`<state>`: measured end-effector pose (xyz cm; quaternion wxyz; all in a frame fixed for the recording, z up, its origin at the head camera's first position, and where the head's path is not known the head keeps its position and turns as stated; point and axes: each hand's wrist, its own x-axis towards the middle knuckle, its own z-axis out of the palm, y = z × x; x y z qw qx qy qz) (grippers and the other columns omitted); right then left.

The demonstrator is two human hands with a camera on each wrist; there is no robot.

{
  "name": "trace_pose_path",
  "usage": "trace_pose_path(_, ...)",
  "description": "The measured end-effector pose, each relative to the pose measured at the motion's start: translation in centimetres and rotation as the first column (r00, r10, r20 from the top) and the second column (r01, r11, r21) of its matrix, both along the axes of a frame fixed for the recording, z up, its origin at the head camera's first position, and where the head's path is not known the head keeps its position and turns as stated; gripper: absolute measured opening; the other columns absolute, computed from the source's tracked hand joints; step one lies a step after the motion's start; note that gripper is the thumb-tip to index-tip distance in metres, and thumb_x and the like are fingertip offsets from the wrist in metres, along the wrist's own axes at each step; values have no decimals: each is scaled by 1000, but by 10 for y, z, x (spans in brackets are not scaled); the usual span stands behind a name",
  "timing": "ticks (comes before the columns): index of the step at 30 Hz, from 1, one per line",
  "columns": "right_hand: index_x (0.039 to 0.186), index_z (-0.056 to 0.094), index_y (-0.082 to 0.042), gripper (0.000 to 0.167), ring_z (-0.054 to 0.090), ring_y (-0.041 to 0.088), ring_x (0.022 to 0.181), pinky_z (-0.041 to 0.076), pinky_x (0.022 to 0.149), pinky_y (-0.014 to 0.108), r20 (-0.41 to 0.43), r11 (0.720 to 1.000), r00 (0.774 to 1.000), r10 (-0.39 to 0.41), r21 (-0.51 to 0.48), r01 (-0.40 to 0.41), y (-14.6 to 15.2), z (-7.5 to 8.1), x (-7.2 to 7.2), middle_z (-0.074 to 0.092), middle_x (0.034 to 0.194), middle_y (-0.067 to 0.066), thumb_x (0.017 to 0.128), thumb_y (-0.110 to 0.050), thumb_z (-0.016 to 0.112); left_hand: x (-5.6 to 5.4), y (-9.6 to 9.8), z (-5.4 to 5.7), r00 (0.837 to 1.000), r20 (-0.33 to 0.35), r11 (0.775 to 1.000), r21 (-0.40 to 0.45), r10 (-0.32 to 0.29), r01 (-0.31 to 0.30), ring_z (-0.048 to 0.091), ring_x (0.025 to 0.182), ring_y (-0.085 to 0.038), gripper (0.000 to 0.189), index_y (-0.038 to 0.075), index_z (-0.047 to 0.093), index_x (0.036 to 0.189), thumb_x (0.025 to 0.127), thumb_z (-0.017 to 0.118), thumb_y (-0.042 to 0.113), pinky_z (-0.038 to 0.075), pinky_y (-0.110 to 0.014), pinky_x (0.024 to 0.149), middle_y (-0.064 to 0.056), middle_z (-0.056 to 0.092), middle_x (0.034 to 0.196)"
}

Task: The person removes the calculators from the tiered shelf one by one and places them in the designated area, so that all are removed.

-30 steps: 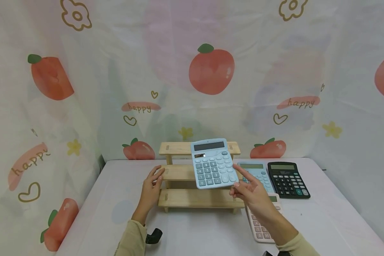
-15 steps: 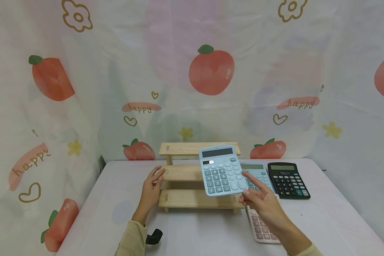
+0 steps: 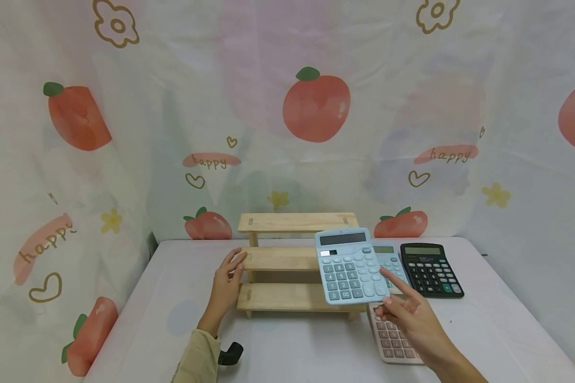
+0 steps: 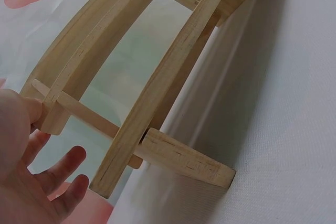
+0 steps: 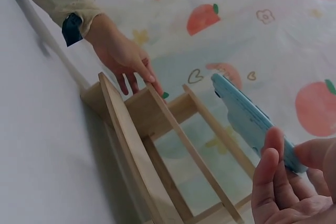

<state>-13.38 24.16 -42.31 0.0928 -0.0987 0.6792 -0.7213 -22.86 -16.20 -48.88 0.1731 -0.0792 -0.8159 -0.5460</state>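
Note:
In the head view my right hand [image 3: 409,314] holds a light blue calculator [image 3: 352,266] by its lower right corner, keys facing me and slightly tilted. It hangs in the air before the right end of a three-tier wooden shelf rack [image 3: 280,298]. The right wrist view shows the thumb and fingers pinching the edge of this calculator [image 5: 247,114]. My left hand [image 3: 226,284] is at the left end of the rack's middle tier; in the left wrist view its thumb and forefinger grip the board's end, while the other fingers [image 4: 68,169] hang free.
Right of the rack, a second light blue calculator [image 3: 390,260], partly hidden, lies beside a black calculator [image 3: 431,271]. A pink calculator [image 3: 393,340] lies nearer, partly under my right hand. A patterned cloth backdrop [image 3: 316,175] rises behind the white table [image 3: 292,351].
My right hand has moved right and down with the light blue calculator, away from the rack's middle. The left hand and the rack have stayed in place.

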Motion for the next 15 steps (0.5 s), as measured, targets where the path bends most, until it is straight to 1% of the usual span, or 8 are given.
trace_pose_path(3,164,8,-11,71,69,9,88,56,81,19,16,1000,1000,-8,-5,8,9,-3,3,70,94,1,107,-13,50,-1,0,0,1000,5,1000,11,-2,2,54,135,-34,36,2,60,139,105,53,11,53,-31,91,-13,48,155)
trace_pose_path(9,164,10,-18,68,68,10,88,56,83,20,58,998,997,-51,47,48,28,-9,10,69,93,-2,108,-17,48,-3,0,-1,1000,11,1000,27,-10,10,55,134,-34,37,3,60,140,105,53,11,52,-31,91,-13,48,156)
trace_pose_path(11,164,10,-19,69,68,10,88,56,82,20,82,994,993,-88,66,83,34,-12,12,69,96,-2,108,-18,49,-3,0,-2,1000,6,1000,27,-10,10,55,134,-34,36,3,60,139,105,53,12,53,-31,90,-13,48,155)
trace_pose_path(14,164,10,-15,70,69,11,86,57,80,21,105,986,982,-155,74,148,42,-18,16,70,99,-2,107,-15,50,-3,1,-3,1000,11,1000,28,-3,3,55,135,-34,37,0,59,139,105,52,10,53,-32,90,-14,48,155)
trace_pose_path(15,164,13,-19,68,69,11,85,58,79,21,102,984,980,-169,71,163,45,-21,17,70,98,-2,107,-13,50,-3,1,-4,1000,10,999,32,-6,5,54,135,-34,37,0,60,139,105,53,10,53,-32,91,-14,48,155)
